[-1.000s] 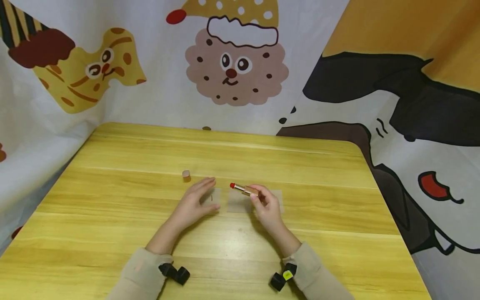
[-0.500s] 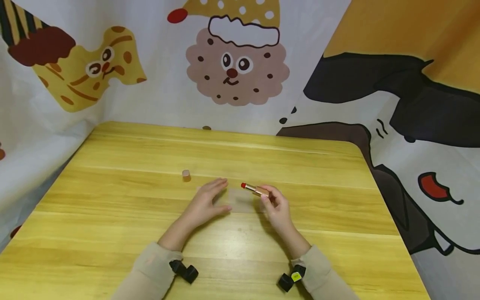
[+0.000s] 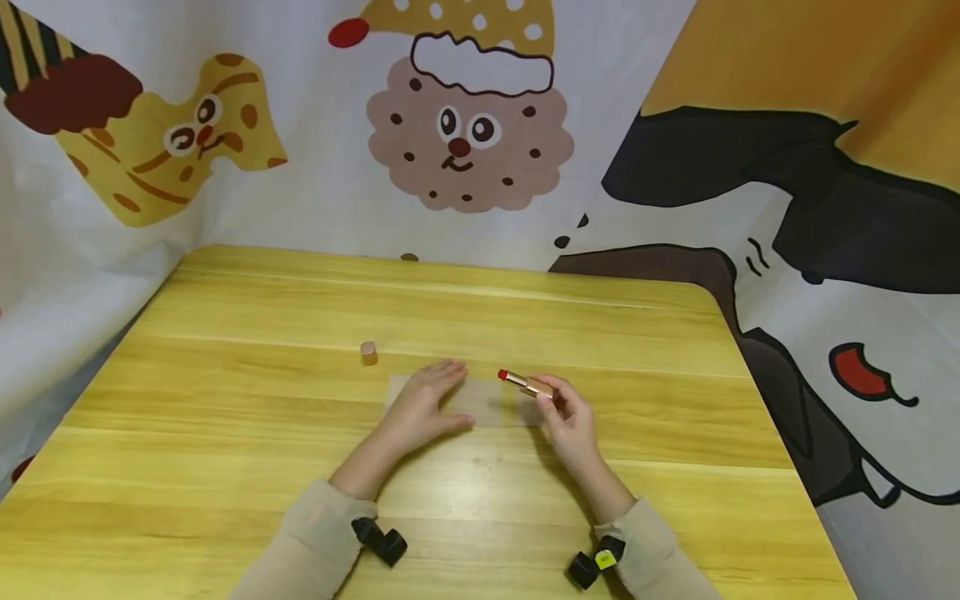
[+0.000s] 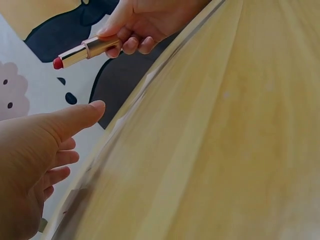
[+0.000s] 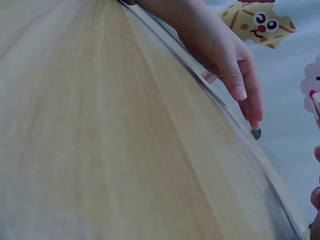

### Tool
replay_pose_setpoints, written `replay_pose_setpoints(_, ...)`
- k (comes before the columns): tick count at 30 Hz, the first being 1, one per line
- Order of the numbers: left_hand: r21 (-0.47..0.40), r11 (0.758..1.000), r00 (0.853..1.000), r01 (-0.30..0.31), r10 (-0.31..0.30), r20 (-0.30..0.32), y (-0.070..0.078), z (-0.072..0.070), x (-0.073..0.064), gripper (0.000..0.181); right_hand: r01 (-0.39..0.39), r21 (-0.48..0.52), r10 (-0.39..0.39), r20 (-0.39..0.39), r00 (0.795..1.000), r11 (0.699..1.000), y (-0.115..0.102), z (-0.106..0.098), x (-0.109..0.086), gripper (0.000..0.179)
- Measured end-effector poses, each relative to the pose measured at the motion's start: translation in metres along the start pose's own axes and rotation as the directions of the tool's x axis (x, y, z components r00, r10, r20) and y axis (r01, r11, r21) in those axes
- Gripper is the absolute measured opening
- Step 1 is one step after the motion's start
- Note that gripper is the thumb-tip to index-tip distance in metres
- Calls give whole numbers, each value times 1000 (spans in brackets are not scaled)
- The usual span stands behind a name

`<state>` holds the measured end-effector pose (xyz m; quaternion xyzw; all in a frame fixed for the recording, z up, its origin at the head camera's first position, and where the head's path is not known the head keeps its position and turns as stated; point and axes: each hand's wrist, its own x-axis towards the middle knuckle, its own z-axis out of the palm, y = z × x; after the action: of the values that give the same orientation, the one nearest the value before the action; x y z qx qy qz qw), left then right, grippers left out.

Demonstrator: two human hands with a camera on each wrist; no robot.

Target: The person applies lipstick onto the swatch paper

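Observation:
My right hand (image 3: 570,417) pinches an uncapped lipstick (image 3: 527,384) by its rose-gold base, held above the table. Its red tip points left towards my left hand (image 3: 427,404). In the left wrist view the lipstick (image 4: 82,52) is extended past a shiny metal collar. The left hand has its fingers straight and thumb spread, over a pale translucent sheet (image 3: 483,404) that it partly hides. Whether it presses the sheet, I cannot tell. The small rose-gold cap (image 3: 368,353) stands beyond the left fingers. At the right wrist view's edge, only the tip of the lipstick (image 5: 315,102) shows.
The wooden table (image 3: 262,467) stretches around both hands. Behind it and along its sides hangs a white curtain (image 3: 300,200) with cartoon prints. Small black devices (image 3: 380,542) sit on both sleeve cuffs.
Both hands have moved to the right, and the lipstick has travelled with the right hand. The left hand now covers a different part of the sheet. The cap has stayed in place.

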<state>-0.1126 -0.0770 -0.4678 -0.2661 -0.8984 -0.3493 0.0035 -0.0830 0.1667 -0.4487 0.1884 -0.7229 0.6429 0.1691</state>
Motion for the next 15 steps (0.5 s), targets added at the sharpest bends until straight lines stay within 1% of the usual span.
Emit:
replay_pose_setpoints(5,10,1000,1000,-4,4,15,2,2,3,78,0,-7,0,0,1000,1000,1,-4,-3,20)
replay_pose_setpoints(11,10,1000,999,17,-17,40,3,2,6,78,-22,-20,22,-4,1000,1000,1,-7,-6,20)
replay_pose_setpoints(15,14,1000,998,22,-23,55,2,3,7,78,-17,-21,17,-7,1000,1000,1,-7,-6,20)
